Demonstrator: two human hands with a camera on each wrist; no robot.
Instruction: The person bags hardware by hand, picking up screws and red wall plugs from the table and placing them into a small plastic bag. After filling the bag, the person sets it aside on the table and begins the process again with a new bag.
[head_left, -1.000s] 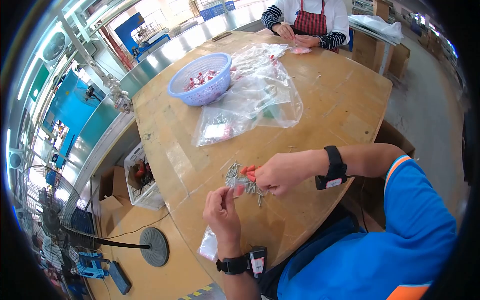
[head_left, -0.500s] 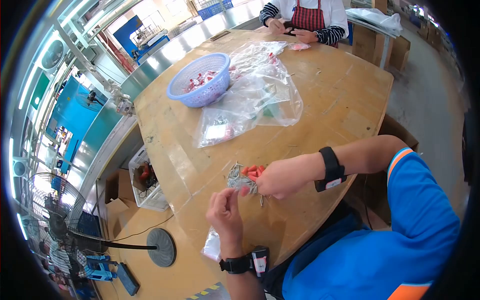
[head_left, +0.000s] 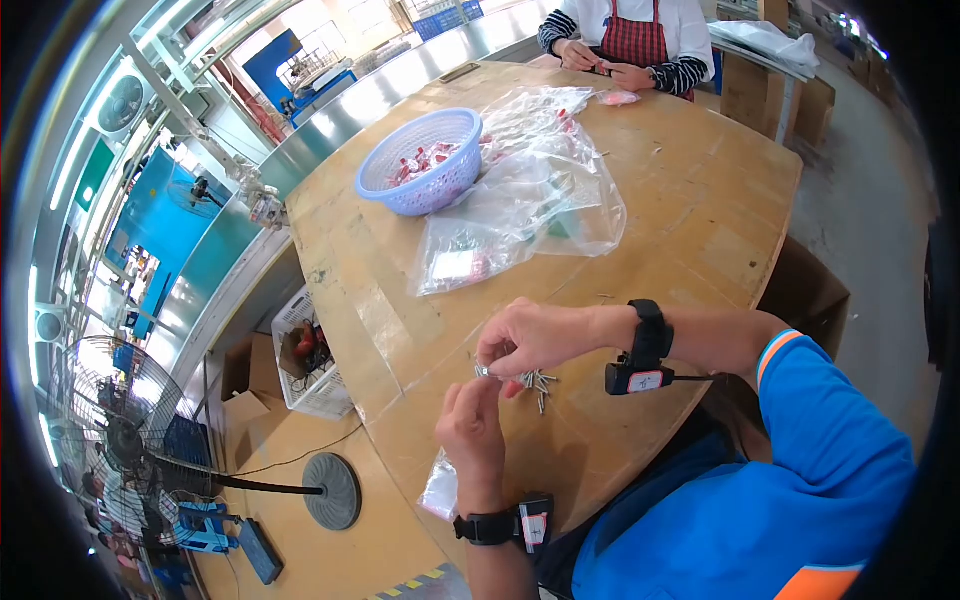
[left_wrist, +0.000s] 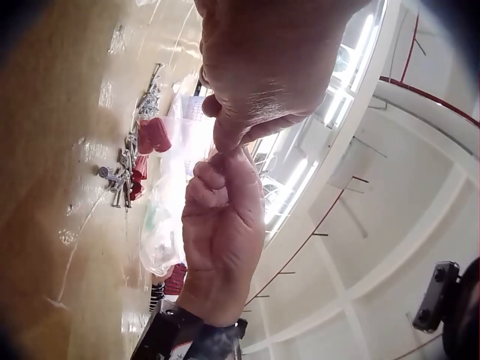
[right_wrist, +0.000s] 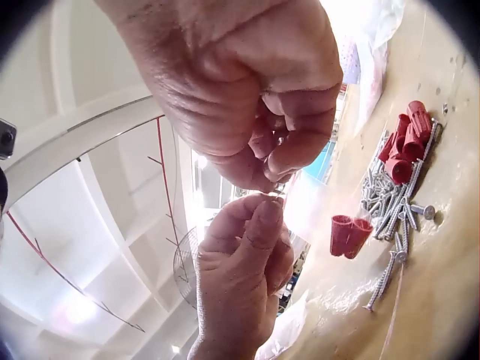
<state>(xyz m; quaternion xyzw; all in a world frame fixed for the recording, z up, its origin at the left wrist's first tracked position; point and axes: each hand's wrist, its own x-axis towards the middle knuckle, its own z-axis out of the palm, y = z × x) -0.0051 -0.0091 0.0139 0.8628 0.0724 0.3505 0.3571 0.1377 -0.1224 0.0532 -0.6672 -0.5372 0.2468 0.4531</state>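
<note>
"Pinching what with left hand [right_wrist: 238,281]?"

"Clear bag [right_wrist: 363,215] of red plugs [right_wrist: 341,235], at eight o'clock from screws [right_wrist: 390,210]; with right hand [right_wrist: 255,82] curled, contents indiscernible."

"Best technique?"

"Steady lightly, mouth wide."

Head view facing down, wrist views closer, all sharing screws [right_wrist: 382,282]

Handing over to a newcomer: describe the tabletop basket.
On the big brown table, find the crumpled clear plastic. Beside it stands a round, pale-blue, perforated basket holding small red pieces; its stiff, open bowl shape sets it apart from the limp plastic.
</note>
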